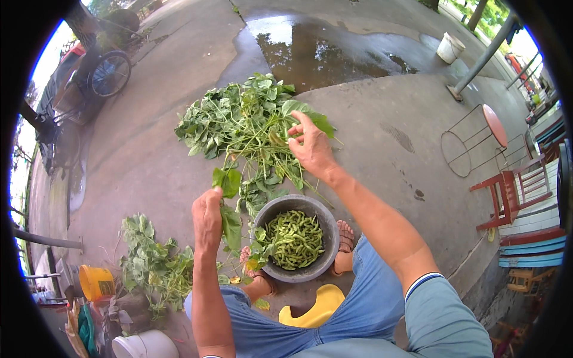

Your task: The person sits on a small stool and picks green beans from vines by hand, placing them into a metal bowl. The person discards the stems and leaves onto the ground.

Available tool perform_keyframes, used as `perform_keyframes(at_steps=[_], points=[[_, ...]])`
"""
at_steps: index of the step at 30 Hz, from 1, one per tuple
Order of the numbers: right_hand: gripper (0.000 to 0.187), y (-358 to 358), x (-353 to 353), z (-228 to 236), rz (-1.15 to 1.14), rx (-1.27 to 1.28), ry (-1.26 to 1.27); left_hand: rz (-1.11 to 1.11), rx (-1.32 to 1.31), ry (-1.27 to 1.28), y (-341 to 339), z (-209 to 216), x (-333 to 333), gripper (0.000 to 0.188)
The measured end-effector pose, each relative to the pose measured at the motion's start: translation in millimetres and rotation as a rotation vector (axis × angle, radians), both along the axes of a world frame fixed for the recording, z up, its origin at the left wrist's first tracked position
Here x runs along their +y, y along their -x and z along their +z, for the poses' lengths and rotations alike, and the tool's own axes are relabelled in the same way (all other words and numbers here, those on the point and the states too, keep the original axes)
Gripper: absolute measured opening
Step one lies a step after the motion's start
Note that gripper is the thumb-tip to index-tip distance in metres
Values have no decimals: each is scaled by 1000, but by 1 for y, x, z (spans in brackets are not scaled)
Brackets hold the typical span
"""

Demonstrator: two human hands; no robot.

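My left hand [207,218] is closed around a leafy green bean stem [230,224], whose leaves stick out above and beside the fist. Further forward and to the right, my right hand [313,146] is raised at the edge of a heap of bean plants [230,113]. Its fingers are apart, and I see nothing between them. Between my feet stands a round dark grey basin [331,253] holding many green bean pods [295,238]. Some leaves touch the basin's left rim.
A second pile of plants [156,262] lies at left, near a yellow bucket [96,283] and a white bucket [145,346]. A yellow plastic piece [319,307] sits between my legs. Ahead is a puddle [322,53]; at right, a stool [494,125] and wooden chair [507,197].
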State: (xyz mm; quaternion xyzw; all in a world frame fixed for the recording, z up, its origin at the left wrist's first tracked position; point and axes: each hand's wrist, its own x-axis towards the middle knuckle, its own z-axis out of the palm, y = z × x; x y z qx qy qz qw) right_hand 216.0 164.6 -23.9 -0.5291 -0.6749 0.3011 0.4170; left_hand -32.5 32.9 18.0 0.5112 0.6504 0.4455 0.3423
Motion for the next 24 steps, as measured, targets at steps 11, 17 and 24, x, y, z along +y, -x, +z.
perform_keyframes(at_steps=[11,17,24], points=[[25,-5,4,21,65,213,36,-97,20,-113,-4,-15,3,32],[24,3,-9,40,154,400,25,-121,470,-133,-9,-14,0,26],[19,-34,9,41,535,367,513,-119,-1,34,-7,-13,-2,38]])
